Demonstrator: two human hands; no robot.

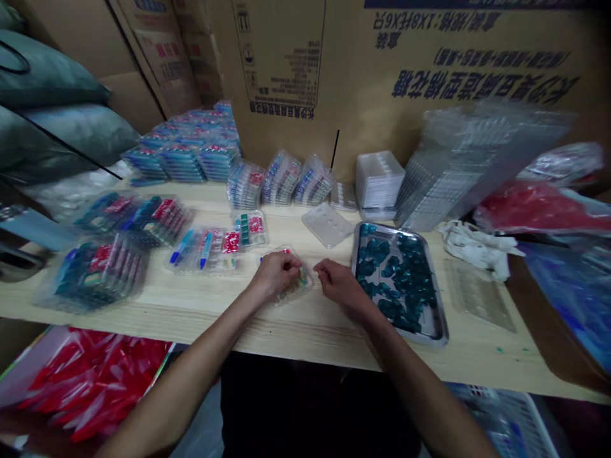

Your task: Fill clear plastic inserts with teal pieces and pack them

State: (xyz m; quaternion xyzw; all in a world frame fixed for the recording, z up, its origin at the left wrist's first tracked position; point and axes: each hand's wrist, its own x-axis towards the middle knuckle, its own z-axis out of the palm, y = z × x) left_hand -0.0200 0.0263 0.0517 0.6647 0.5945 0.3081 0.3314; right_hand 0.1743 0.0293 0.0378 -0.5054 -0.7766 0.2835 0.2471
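My left hand is over a small clear plastic tray with coloured contents, its fingers curled together and hiding much of the tray. Whatever those fingers pinch is too small to tell. Just right of the tray, my right hand is closed with thumb and fingertips together, and I cannot make out anything in them. Close to the right forearm lies a metal tray of dark teal wrapped pieces. Left of my hands sit filled clear trays with blue pens and red packets, and another filled tray.
Stacks of filled trays stand at left, with more at the back. Clear empty trays and a tall leaning stack are behind. A white glove lies at right. A large carton closes off the rear.
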